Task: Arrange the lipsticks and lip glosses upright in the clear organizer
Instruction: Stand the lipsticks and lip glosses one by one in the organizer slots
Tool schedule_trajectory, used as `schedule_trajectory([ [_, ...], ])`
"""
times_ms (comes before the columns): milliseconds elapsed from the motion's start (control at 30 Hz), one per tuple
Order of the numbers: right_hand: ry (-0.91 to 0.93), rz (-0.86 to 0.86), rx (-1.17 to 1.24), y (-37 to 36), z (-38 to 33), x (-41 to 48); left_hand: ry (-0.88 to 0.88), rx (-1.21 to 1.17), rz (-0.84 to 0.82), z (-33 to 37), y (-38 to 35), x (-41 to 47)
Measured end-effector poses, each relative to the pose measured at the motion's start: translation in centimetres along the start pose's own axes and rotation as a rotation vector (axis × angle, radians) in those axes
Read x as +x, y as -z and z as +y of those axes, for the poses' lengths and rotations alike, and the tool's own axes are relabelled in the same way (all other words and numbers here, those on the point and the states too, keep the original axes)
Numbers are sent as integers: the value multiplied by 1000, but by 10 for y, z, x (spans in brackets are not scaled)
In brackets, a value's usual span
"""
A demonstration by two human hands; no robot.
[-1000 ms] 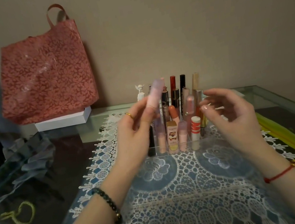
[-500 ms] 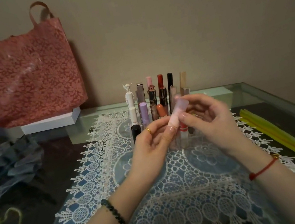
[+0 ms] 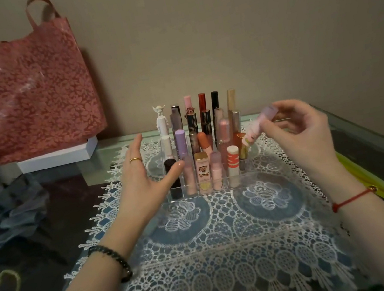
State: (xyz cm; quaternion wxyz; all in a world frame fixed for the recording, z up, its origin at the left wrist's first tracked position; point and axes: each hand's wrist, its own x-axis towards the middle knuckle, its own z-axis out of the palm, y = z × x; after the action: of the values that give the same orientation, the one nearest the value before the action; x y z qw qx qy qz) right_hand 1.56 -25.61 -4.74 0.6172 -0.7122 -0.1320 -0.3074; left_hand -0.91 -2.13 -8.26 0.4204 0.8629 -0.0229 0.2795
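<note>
Hovering with fingers spread and nothing in it, the left hand sits just beside the front left corner of the clear organizer, its thumb tip near a black-capped tube. The organizer stands on a lace mat on the desk, packed with upright lipsticks and glosses; its clear walls are hard to trace. Farther right, the right hand pinches a pale pink lip gloss, tilted, above the organizer's right edge. Its label is too blurred to read.
</note>
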Motion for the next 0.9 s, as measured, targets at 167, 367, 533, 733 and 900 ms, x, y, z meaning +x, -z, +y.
schedule_trajectory([
  [167, -55, -126, -130, -1, 8, -2, 105, -20, -248, -5, -2, -1],
  [367, -85, -226, -267, -6, 17, -5, 158, 44, -385, -10, -2, -2],
  [533, -96, -274, -306, -9, 22, -7, 104, 18, -415, -9, -3, -4],
  [733, -89, -323, -353, -8, 25, -10, 133, 39, -435, -16, -4, -4],
  [900, -94, -333, -380, -9, 25, -10, 146, 50, -422, -16, -3, -4],
])
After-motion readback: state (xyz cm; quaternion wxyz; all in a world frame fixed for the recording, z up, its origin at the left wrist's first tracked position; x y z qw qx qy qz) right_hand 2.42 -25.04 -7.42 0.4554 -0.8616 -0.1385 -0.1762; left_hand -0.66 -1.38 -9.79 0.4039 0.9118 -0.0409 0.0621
